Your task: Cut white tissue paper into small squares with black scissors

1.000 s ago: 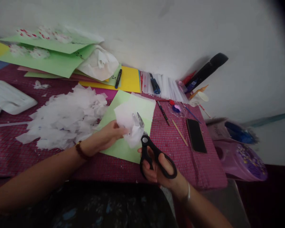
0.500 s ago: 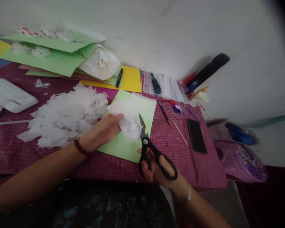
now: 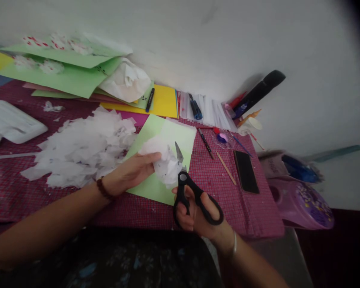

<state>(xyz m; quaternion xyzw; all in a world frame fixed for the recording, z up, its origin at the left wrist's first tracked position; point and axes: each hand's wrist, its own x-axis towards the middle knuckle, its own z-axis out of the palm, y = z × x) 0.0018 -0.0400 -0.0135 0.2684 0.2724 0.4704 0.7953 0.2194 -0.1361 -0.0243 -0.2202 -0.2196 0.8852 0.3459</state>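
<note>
Thin white paper (image 3: 165,170) is pinched in my left hand (image 3: 138,170), thumb on top, above a light green sheet (image 3: 181,138). My right hand (image 3: 198,210) has its fingers through the handles of black-handled scissors (image 3: 183,178). Their blades are parted and point away from me, at the right edge of the white paper. To the left of my left hand, a large heap of cut white paper pieces (image 3: 81,148) lies on the red checked cloth (image 3: 228,204).
Green sheets (image 3: 63,82), a yellow sheet (image 3: 165,100) and a marker (image 3: 150,100) lie along the wall. A cutter (image 3: 195,108), pencil (image 3: 205,143), wooden stick (image 3: 226,168) and phone (image 3: 246,172) are rightward. A pink container (image 3: 300,204) stands beyond the table edge.
My left hand and the white paper have shifted slightly right, closer to the scissors. The scissors and my right hand have moved a little left, and the blades look wider apart.
</note>
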